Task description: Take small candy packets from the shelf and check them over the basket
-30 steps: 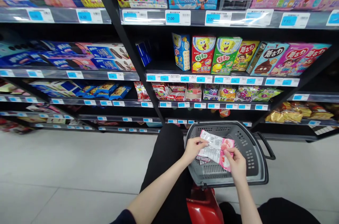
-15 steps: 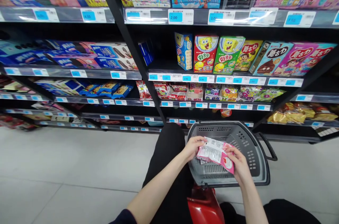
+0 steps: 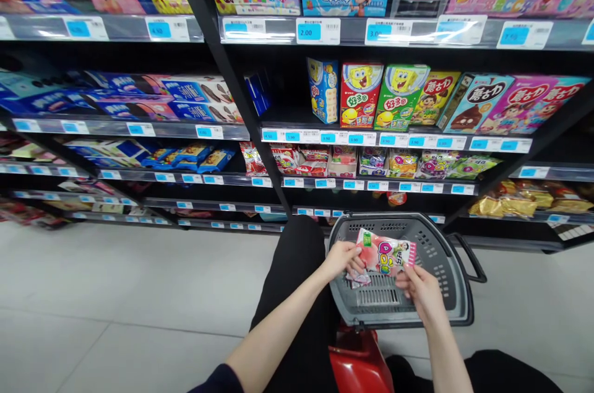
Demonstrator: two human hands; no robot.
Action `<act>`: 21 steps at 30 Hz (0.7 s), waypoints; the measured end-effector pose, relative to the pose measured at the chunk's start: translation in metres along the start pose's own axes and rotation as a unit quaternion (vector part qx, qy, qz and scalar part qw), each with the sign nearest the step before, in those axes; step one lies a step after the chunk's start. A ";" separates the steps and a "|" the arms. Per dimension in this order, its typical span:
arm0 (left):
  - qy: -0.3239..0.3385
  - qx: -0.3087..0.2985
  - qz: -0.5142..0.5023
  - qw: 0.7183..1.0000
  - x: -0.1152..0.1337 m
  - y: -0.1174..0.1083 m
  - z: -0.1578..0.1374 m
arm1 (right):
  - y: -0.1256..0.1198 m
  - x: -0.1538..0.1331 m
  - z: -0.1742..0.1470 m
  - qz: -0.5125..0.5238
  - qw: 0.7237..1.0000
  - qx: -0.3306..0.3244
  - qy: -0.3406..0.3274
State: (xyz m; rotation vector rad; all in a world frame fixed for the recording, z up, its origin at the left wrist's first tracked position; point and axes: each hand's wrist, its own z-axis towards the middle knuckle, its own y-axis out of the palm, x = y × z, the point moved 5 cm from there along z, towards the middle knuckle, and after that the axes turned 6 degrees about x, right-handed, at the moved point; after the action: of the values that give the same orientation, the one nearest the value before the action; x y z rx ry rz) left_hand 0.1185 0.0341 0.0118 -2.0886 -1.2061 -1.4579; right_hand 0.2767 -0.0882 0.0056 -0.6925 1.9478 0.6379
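A pink and white bag of gummy candy is stretched between my hands above the shopping basket, its printed front facing up. My left hand pinches the bag's left end. At the lower right corner my right hand grips it between thumb and fingers. Below my left fingers shows part of a second shiny packet; whether it lies in the basket or hangs from that hand I cannot tell. The basket is grey, with slotted walls and a dark handle on the right.
Ahead stand shelves with snack boxes, a row of candy bags and blue cookie packs. Gold packets sit low at right. My bent knee is left of the basket, and a red object is below it.
The bag has been turned over, from its white printed back to its colourful front. Both hands have shifted slightly with it; the basket stays in place.
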 end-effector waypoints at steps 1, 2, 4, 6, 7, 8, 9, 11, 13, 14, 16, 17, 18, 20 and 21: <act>0.007 0.016 0.037 0.999 0.000 -0.001 0.001 | -0.002 0.001 0.001 -0.021 1.000 0.012 -0.005; 0.016 0.029 0.066 0.997 0.000 -0.001 0.001 | -0.004 0.002 0.002 -0.037 0.999 0.022 -0.007; 0.032 0.056 0.098 0.993 0.000 -0.003 0.002 | -0.007 0.005 0.004 -0.052 0.998 0.035 0.005; 0.027 0.070 0.099 0.992 -0.002 -0.004 0.004 | -0.010 0.007 0.006 -0.054 0.998 0.036 0.016; 0.015 0.066 0.091 0.994 -0.005 -0.004 0.005 | -0.010 0.008 0.006 -0.055 0.998 0.029 0.015; 0.002 0.056 0.079 0.995 -0.007 -0.004 0.005 | -0.009 0.007 0.007 -0.056 0.998 0.018 0.011; -0.008 0.046 0.064 0.997 -0.008 -0.004 0.005 | -0.008 0.006 0.007 -0.053 0.999 0.008 0.005; -0.022 0.028 0.021 0.999 -0.007 -0.005 0.004 | -0.005 0.004 0.006 -0.028 1.000 -0.012 0.006; -0.032 0.020 -0.029 0.999 -0.005 -0.006 0.002 | -0.003 0.002 0.004 0.018 0.999 -0.026 0.023; -0.037 0.017 -0.049 0.998 -0.003 -0.007 0.000 | -0.003 0.001 0.003 0.041 0.998 -0.028 0.030; -0.048 0.009 -0.065 0.997 -0.002 -0.006 -0.002 | -0.003 0.000 0.002 0.068 0.997 -0.026 0.036; -0.048 0.009 -0.065 0.997 -0.001 -0.006 -0.003 | -0.004 0.000 0.002 0.073 0.997 -0.022 0.032; -0.042 0.016 -0.060 0.997 -0.001 -0.006 -0.002 | -0.004 0.001 0.002 0.074 0.997 -0.018 0.027; -0.024 0.042 -0.049 0.998 -0.002 -0.008 -0.001 | -0.005 0.002 0.003 0.070 0.997 -0.015 0.014; -0.015 0.055 -0.046 0.997 -0.003 -0.010 0.000 | -0.005 0.003 0.004 0.064 0.998 -0.015 0.008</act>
State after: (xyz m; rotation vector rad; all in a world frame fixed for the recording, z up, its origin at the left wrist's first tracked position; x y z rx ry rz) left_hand 0.1110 0.0387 0.0071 -2.0125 -1.3784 -1.3718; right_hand 0.2816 -0.0900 0.0002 -0.5949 2.0124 0.7429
